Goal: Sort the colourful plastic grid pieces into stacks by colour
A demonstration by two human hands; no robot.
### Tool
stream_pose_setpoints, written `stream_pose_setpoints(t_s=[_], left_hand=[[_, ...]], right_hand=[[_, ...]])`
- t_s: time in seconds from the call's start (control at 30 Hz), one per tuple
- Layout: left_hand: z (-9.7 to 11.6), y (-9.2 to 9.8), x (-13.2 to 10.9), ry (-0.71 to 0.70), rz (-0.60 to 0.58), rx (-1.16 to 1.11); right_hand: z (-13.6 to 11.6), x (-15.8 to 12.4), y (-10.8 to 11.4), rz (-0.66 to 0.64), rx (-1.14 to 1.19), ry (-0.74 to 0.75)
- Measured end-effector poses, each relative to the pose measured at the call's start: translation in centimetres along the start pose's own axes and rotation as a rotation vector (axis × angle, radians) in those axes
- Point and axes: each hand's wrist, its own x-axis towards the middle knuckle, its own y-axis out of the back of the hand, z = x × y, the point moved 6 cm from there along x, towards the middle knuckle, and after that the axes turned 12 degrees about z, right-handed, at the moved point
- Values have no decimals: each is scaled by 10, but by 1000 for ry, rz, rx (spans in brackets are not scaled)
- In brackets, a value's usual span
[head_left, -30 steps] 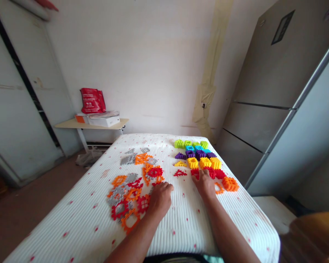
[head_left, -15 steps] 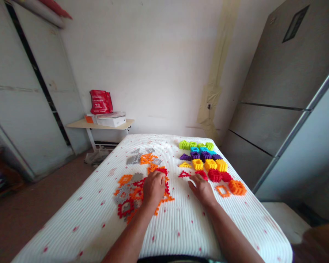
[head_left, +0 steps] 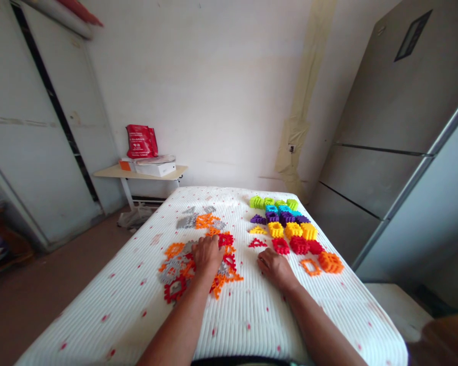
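My left hand [head_left: 208, 253] lies palm down on a loose pile of flat orange, red and grey pieces [head_left: 183, 272]. Its fingers are bent down among them beside a red piece [head_left: 226, 239], and what they grip is hidden. My right hand [head_left: 274, 265] rests on the white bed cover [head_left: 252, 315] with its fingers curled in and nothing visible in them. It lies just below a flat red triangle [head_left: 256, 244] and a red cube [head_left: 281, 246]. Behind these stand rows of built cubes: red [head_left: 299, 245], yellow [head_left: 292, 230], purple [head_left: 278, 217] and green [head_left: 270, 202].
An orange cube [head_left: 330, 262] and a flat orange square [head_left: 310, 266] lie near the bed's right edge. More grey and orange pieces [head_left: 198, 221] lie farther back. A fridge [head_left: 385, 152] stands to the right. A low table [head_left: 137, 174] carries a red bag [head_left: 141, 141] and a white box.
My left hand has moved up and left onto the pile. My right hand has drawn back from the red cubes towards me and curled. The camera has shifted slightly.
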Motion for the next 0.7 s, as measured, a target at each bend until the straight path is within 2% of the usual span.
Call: stream_pose_setpoints(t_s=[0.1,0.23,0.37,0.5,0.7], left_hand=[[0,2,0,-16,36,-49],[10,14,-2,-138,198,-262],[26,27,-16,-289,314,-486],[44,30,-32,-384,312,-562],[62,28,-50,-466,284,-587]], right_hand=[[0,0,0,17,32,-1],[3,-1,2,63,94,-8],[9,-1,7,210,210,-47],[12,-2,9,318,350,-125],[11,-1,3,282,591,-235]])
